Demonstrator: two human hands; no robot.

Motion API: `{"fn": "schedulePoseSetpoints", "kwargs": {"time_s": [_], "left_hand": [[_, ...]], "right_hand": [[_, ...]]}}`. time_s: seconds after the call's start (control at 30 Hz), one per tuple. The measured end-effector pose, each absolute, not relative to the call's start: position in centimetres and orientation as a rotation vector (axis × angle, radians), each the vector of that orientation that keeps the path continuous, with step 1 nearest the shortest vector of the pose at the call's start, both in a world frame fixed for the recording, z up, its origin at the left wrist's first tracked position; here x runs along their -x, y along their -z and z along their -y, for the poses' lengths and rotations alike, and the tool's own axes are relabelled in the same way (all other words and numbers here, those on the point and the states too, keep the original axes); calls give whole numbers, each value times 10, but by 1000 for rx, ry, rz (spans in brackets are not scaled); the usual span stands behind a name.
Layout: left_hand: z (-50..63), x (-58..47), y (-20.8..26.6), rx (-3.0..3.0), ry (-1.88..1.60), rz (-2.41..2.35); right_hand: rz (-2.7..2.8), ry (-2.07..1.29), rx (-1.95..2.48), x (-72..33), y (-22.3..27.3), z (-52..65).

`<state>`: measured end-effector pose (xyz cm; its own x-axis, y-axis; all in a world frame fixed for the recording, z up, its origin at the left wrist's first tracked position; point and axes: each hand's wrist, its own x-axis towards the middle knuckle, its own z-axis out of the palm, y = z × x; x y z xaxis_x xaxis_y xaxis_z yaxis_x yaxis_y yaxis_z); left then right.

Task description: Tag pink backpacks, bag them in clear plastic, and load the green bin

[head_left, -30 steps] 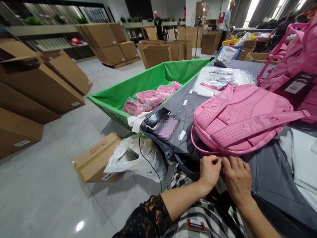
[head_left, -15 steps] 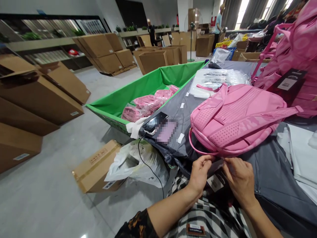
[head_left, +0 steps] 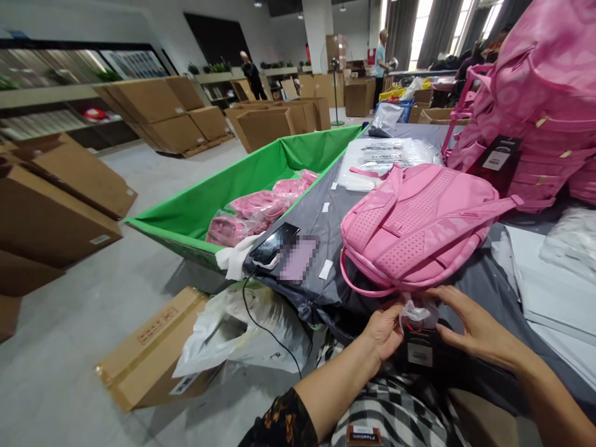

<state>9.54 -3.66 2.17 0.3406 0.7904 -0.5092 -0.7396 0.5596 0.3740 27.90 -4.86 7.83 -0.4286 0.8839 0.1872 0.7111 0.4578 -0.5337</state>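
Observation:
The pink backpack (head_left: 419,230) lies on the grey-covered table with its straps and padded back facing up. At its near edge, my left hand (head_left: 385,330) is closed, pinching a small crumpled piece of translucent plastic (head_left: 418,312). A dark hang tag (head_left: 419,352) with a white barcode label hangs just below the plastic. On the other side of the plastic, my right hand (head_left: 475,329) is open, thumb and fingers spread apart around the plastic's right edge. Whether its fingertips touch the plastic I cannot tell.
More pink backpacks (head_left: 535,118) are piled at the right. Flat plastic bags (head_left: 386,155) and a phone (head_left: 275,242) lie on the table. Left of it stands a green bin (head_left: 186,214) with wrapped pink bags inside. Cardboard boxes (head_left: 153,341) stand on the floor; two people are further back.
My right hand has opened and moved away from my left hand to the right. The plastic piece and hang tag now show more clearly between them. The view has shifted right.

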Motion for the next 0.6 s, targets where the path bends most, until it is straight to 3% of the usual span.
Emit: {"fn": "schedulePoseSetpoints", "kwargs": {"time_s": [0.4, 0.6], "left_hand": [[35, -83, -37, -198, -891, -763], [37, -82, -32, -325, -878, -748]], "right_hand": [[2006, -813, 1553, -271, -32, 126], [1553, -984, 1567, -240, -7, 172]]}}
